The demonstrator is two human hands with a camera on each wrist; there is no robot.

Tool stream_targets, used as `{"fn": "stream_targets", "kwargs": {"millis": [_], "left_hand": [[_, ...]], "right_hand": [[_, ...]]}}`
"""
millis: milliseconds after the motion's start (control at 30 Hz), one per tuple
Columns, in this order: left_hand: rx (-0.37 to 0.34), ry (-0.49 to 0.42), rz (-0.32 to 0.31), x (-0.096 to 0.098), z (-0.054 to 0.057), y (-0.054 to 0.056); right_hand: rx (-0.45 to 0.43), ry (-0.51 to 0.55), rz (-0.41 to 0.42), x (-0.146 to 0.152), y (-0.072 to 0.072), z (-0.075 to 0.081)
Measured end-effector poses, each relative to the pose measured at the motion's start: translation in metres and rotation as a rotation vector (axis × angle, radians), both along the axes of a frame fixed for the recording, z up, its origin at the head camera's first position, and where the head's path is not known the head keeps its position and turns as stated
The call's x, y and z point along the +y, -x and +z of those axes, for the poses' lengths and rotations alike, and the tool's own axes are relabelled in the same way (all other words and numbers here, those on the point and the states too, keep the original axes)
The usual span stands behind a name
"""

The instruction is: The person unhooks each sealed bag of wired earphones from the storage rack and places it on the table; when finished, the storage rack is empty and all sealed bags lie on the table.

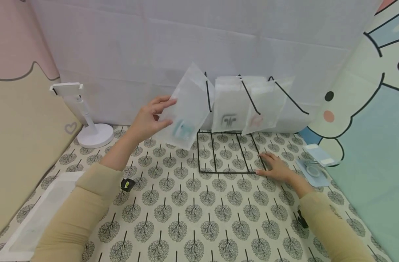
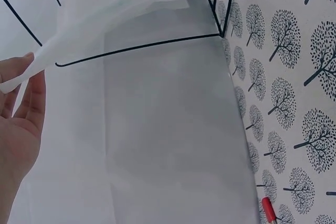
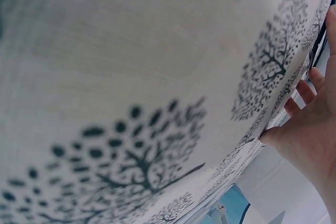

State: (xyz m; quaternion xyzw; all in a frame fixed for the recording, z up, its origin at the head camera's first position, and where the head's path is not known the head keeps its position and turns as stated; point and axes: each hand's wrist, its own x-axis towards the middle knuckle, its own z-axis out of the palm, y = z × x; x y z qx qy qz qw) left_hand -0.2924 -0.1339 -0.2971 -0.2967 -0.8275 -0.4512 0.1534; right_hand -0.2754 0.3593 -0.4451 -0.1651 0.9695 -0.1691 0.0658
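My left hand [image 1: 153,118] pinches the edge of a translucent white bag [image 1: 189,105] between thumb and fingers. A teal item shows faintly inside its lower part. The bag is tilted and overlaps the left prong of a black wire rack [image 1: 223,172]; whether the prong passes through it I cannot tell. Further right on the rack hang translucent bags, one with a dark earphone-like print [image 1: 229,120], another with a pinkish one [image 1: 256,120]. My right hand [image 1: 274,167] rests at the rack base's right front corner, fingers extended, thumb near the front wire.
A white phone stand [image 1: 95,135] stands at the back left. A flat white sheet-like pack [image 1: 45,214] lies at the left edge. On the right is a light blue stand [image 1: 314,171]. The left wrist view shows a red-capped pen [image 2: 269,211] on the tree-patterned cloth.
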Motion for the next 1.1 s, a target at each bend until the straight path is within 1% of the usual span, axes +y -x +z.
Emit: {"fn": "stream_targets", "kwargs": {"millis": [133, 333, 400, 633, 800, 967, 1100], "left_hand": [[0.024, 0.006, -0.003, -0.001, 0.001, -0.007], [0.039, 0.027, 0.025, -0.004, 0.006, -0.020], [0.038, 0.030, 0.029, -0.004, 0.007, -0.026], [-0.012, 0.040, 0.034, -0.006, 0.013, -0.047], [-0.019, 0.047, 0.038, -0.007, 0.014, -0.056], [-0.002, 0.068, 0.029, -0.009, 0.016, -0.065], [0.010, 0.082, 0.016, -0.012, 0.016, -0.074]], "right_hand": [[0.002, -0.003, 0.003, -0.002, -0.001, 0.002], [0.012, -0.008, 0.009, -0.003, -0.001, 0.002], [0.015, -0.009, 0.008, -0.003, -0.001, 0.002], [0.017, -0.009, 0.007, -0.004, -0.001, 0.001], [0.017, -0.013, -0.001, -0.003, 0.000, 0.001], [0.015, -0.009, -0.001, -0.003, 0.001, 0.001], [0.013, -0.002, -0.006, -0.003, 0.001, 0.000]]}}
